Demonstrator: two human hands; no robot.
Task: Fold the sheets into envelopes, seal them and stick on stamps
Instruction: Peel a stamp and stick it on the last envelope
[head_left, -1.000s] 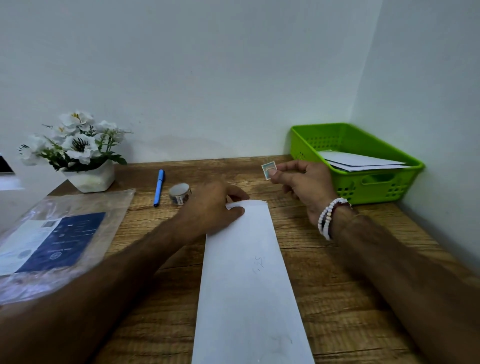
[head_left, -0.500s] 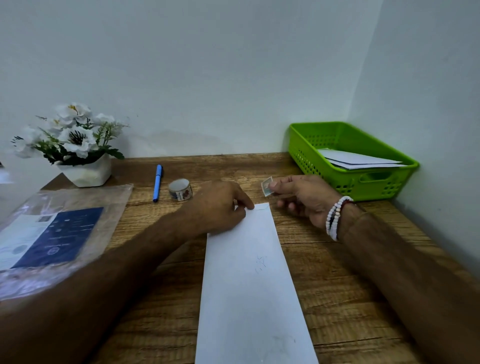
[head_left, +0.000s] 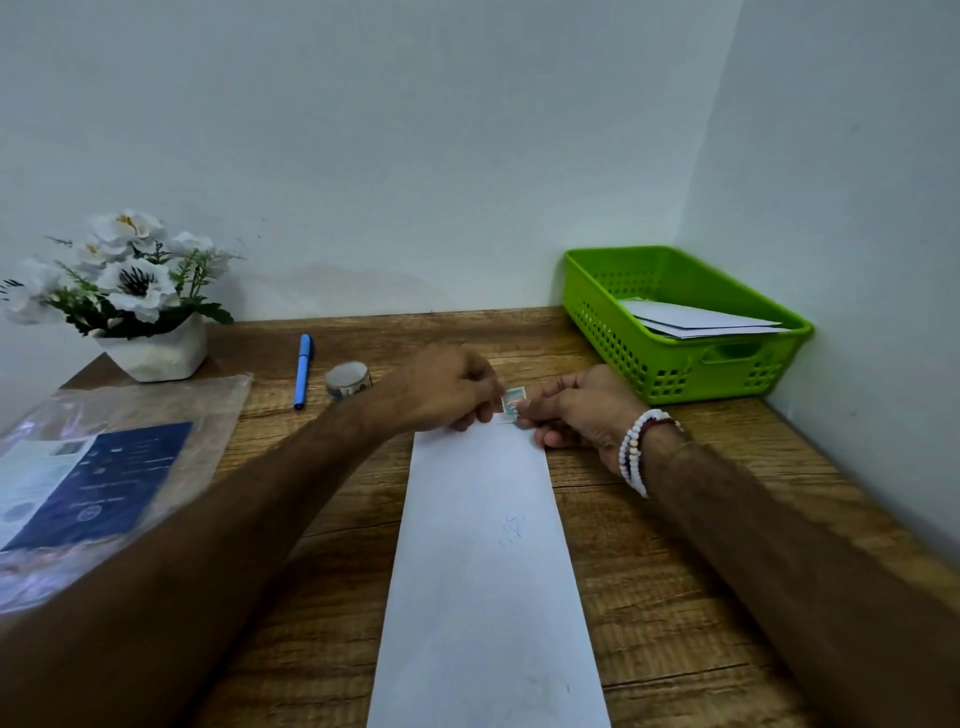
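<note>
A teal stamp with a pale border shows against a plain white envelope, marked only by a faint grey scribble, on a brown bench streaked with darker wood grain. The lime-green basket, its walls pierced in a grid of small holes, carries white sheets. The pen is bright blue, the tape roll white with small dark motifs. White flowers with dark centres and green leaves top a white pot. A clear bag shows a navy card with pale print. The bracelets are white and dark red beads, and the wall is pale grey.
</note>
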